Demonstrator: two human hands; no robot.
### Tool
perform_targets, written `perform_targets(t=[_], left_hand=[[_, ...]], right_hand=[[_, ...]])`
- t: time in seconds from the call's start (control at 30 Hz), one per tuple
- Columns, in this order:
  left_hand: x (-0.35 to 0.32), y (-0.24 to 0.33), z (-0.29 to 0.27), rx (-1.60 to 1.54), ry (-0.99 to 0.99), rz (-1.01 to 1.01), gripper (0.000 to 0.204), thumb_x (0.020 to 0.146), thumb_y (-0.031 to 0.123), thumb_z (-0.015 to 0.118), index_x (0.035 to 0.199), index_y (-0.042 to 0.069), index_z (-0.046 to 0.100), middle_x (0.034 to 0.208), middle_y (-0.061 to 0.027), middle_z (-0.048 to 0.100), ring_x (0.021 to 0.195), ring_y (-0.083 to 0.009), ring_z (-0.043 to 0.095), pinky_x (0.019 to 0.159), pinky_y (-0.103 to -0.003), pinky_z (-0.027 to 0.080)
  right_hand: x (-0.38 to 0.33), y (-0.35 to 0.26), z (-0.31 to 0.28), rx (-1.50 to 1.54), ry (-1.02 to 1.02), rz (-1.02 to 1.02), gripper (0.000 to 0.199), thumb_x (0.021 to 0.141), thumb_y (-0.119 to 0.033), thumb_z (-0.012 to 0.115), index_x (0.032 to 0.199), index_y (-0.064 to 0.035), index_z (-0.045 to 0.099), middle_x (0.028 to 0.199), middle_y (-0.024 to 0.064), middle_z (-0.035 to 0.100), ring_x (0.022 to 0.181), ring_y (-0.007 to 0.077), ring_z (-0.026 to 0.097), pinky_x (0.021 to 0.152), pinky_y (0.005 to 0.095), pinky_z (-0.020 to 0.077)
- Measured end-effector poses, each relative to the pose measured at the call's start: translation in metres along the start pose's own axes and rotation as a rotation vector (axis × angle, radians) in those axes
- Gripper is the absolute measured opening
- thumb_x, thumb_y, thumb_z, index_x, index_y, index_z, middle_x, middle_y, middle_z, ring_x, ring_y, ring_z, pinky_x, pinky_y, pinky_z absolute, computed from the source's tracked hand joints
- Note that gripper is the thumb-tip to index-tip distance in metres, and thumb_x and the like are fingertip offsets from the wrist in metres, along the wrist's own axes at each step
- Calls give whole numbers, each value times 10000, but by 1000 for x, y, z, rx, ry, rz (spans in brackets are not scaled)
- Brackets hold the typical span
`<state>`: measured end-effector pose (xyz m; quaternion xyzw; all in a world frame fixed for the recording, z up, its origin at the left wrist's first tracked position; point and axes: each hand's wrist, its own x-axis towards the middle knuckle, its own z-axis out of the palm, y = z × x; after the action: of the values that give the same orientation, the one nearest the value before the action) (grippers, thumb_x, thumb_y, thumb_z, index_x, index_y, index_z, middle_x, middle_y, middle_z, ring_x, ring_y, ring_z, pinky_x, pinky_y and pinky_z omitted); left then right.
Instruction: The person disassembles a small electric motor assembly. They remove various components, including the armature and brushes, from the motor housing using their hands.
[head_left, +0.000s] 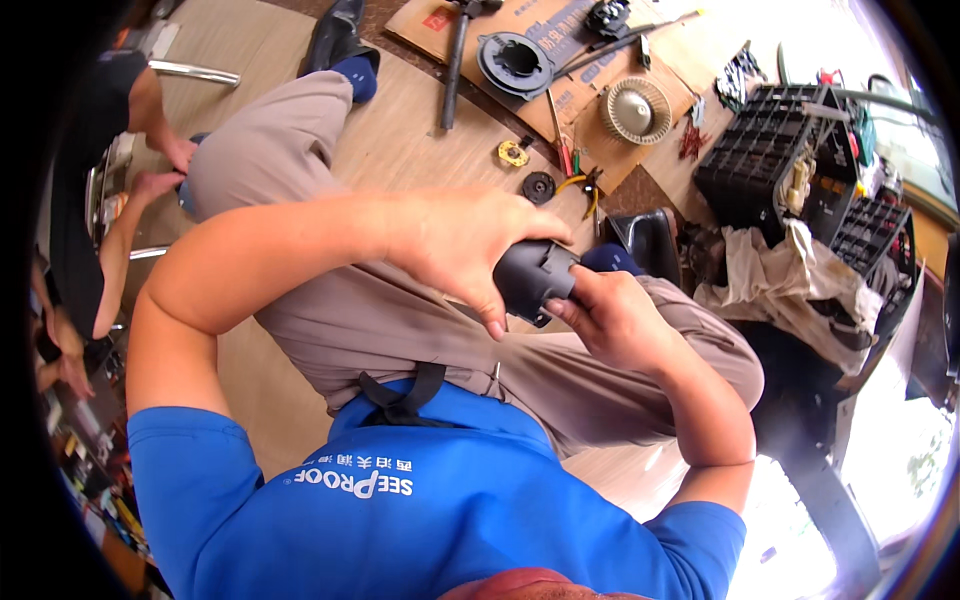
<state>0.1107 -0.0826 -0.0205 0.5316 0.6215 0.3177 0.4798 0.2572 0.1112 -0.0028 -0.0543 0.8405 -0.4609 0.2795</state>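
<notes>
both hands hold one black plastic part, and it is above the lap, over the soft grey-beige trousers (340,330). left hand (460,240) is curved widely around the left and upper side of the black plastic part (525,285), with its thumb low and its fingers across the top. right hand (618,318) grips the right end more narrowly, between thumb and bent fingers. the part is short and roughly cylindrical, with a smooth, rather matte wall. near the right hand this wall has a step, and small lugs stand at the edge; the inside is hidden.

beyond the legs is a pale floor (400,130) with wood grain. brown cardboard (685,70) lies flat on it. to the right stands a black crate (740,165) of latticed, hard plastic, with wrinkled beige cloth (765,280) beside it. on the cardboard are a grey round flange (491,63) with an open centre, and a cream fan wheel (638,110), domed, with thin blades around. nearer lie a dark ribbed disc (538,187) and a small yellow piece (513,153).
</notes>
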Motion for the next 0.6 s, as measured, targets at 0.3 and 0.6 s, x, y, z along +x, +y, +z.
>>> perform_targets(t=[0.3, 0.6], left_hand=[[5, 3, 9, 12, -86, -56, 853, 581, 243, 829, 1322, 9, 476, 1191, -206, 593, 1091, -379, 563, 954, -425, 446], [2, 7, 14, -149, -49, -62, 813, 582, 250, 843, 1276, -16, 514, 1155, -201, 620, 1051, -348, 613, 916, -390, 484]], right_hand=[[-7, 13, 4, -224, 32, -172, 244, 897, -227, 602, 805, -26, 498, 544, 170, 548, 544, 387, 583, 518, 477, 453], [-17, 10, 10, -147, 58, -122, 246, 911, -252, 584, 821, -33, 519, 599, 164, 581, 586, 378, 604, 555, 478, 475]])
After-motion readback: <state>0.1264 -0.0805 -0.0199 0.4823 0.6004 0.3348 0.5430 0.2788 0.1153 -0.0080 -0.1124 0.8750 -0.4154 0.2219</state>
